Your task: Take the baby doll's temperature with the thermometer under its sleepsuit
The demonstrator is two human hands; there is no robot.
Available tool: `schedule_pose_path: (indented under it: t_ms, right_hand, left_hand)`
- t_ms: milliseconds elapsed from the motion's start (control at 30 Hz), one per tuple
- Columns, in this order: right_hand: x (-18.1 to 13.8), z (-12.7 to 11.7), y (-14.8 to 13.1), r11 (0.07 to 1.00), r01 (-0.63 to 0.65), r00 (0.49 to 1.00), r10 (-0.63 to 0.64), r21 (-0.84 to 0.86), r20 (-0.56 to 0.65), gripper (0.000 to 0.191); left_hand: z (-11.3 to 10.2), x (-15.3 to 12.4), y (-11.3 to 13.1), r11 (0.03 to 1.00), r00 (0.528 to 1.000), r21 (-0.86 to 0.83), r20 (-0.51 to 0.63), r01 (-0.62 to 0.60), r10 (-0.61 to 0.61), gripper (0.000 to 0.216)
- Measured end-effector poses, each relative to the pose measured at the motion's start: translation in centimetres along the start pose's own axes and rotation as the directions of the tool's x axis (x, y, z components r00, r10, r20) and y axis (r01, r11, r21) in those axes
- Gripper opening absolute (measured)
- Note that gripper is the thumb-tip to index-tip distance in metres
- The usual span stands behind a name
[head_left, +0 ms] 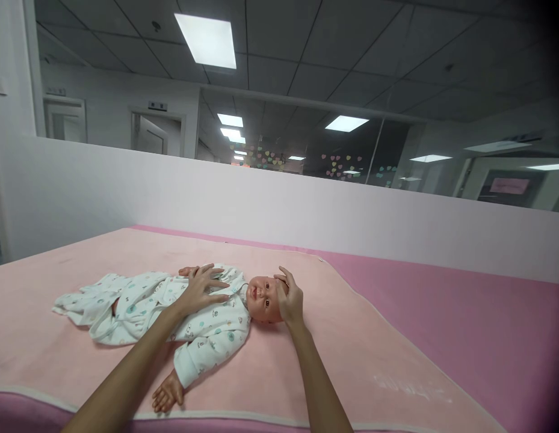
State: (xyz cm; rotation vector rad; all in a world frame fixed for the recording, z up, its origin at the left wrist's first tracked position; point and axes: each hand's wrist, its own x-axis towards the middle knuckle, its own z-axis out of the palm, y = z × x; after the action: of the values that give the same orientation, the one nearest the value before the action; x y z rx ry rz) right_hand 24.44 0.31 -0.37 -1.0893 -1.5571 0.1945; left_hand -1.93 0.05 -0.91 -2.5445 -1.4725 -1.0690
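Observation:
A baby doll (263,297) lies on its back on a light pink blanket (351,361), head to the right. It wears a white patterned sleepsuit (139,304). My left hand (202,288) lies flat on the doll's chest with fingers spread. My right hand (289,297) cups the top of the doll's head, fingers curved around it. One doll arm (171,391) stretches toward the blanket's near edge.
The blanket covers a darker pink mattress (487,319). A low white partition wall (306,210) runs behind the bed. Beyond it are glass office walls with heart stickers, doors and ceiling lights.

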Motion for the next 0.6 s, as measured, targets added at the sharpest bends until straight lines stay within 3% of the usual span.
schedule_pose_path:
  t_ms: [100, 200, 300, 367, 467, 600]
  right_hand:
    - [-0.4, 0.5, -0.2, 0.978, 0.115, 0.980, -0.141, -0.177, -0.143, 0.038]
    - [-1.1, 1.4, -1.0, 0.877, 0.303, 0.860, -0.420, -0.372, -0.291, 0.028]
    - [-2.4, 3.3, -2.3, 0.696, 0.519, 0.735, -0.660, -0.496, -0.156, 0.020]
    - [-3.2, 4.9, -3.2, 0.582, 0.601, 0.698, -0.717, -0.548, 0.003, 0.019]
    - [-3.5, 6.8, -4.0, 0.521, 0.597, 0.737, -0.655, -0.610, 0.163, 0.018]
    - [-2.1, 7.9, -4.5, 0.624, 0.477, 0.852, -0.500, -0.619, 0.152, 0.024]
  left_hand:
    - [0.2, 0.2, -0.3, 0.997, 0.998, -0.060, -0.041, 0.053, -0.055, 0.029]
    - [-0.1, 0.4, -0.3, 0.978, 0.990, -0.178, -0.068, 0.106, -0.120, 0.032]
    - [-0.5, 0.5, -0.1, 0.936, 0.980, -0.318, -0.075, 0.150, -0.182, 0.039]
    - [-0.7, 0.6, 0.1, 0.915, 0.973, -0.363, -0.076, 0.178, -0.219, 0.043]
    - [-0.7, 0.7, 0.2, 0.905, 0.968, -0.375, -0.070, 0.199, -0.241, 0.043]
    - [-0.7, 0.8, 0.3, 0.909, 0.973, -0.371, -0.055, 0.189, -0.224, 0.037]
